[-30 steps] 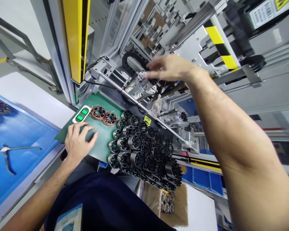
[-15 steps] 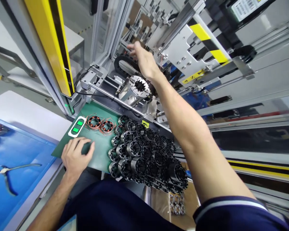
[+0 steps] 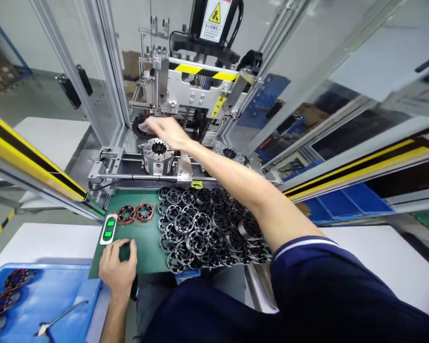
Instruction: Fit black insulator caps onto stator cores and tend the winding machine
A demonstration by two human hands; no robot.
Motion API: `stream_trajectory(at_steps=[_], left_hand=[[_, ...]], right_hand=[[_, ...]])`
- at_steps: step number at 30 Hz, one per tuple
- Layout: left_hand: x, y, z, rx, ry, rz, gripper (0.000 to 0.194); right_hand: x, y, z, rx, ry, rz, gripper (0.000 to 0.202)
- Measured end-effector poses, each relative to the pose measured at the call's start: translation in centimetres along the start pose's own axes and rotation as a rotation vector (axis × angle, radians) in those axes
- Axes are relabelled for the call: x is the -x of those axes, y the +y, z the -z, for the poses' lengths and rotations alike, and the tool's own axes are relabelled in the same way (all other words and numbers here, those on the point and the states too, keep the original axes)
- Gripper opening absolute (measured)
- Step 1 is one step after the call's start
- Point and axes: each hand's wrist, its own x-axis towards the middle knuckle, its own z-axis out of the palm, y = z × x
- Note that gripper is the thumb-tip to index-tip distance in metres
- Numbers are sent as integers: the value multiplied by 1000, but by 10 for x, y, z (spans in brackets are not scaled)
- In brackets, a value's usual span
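Observation:
My right hand [image 3: 164,131] reaches into the winding machine, fingers spread, just above and behind a round metal fixture [image 3: 158,155] with a toothed bore; whether it holds anything is unclear. My left hand [image 3: 118,267] rests flat on the green mat [image 3: 146,240], fingers apart, right beside a white box with two green buttons [image 3: 109,229]. Two copper-wound stators [image 3: 136,213] lie on the mat past the buttons. Several bare black stator cores [image 3: 203,228] are packed together on the mat's right part, under my right forearm.
A blue tray [image 3: 57,295] at lower left holds wound stators [image 3: 7,290] and pliers [image 3: 57,320]. The machine's head with yellow-black stripes [image 3: 200,71] stands behind the fixture. Aluminium frame posts, clear guard panels and a yellow-black bar [image 3: 28,164] flank the opening.
My view has swung to face the machine straight on. My right hand has dropped from deeper in the machine to just above the fixture. My left hand has stayed on the mat.

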Motion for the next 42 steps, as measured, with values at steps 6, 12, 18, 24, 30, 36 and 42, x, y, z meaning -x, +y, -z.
stream_trajectory(at_steps=[6,12,18,24,30,36,42], left_hand=[[1,-5,-5,14,-14,63,11],[-8,-2,1,-29,-46,42,17],[-11,2,-1,-70,-14,37,21],[-13,0,-12,-71,88,96,39],[-16,14,-11,-45,119,111,41],[-16,18,-8,-73,103,111,37],[-18,15,-6,-48,117,176,45]], right_hand=[[109,107,84,19,208,-307,96],[136,159,54,35,90,-501,49],[167,128,70,-15,276,-342,51],[381,125,55,-18,473,-389,56],[570,111,-62,48,440,-668,41],[585,117,-112,81,305,-756,44],[595,101,-70,175,245,-701,46]])
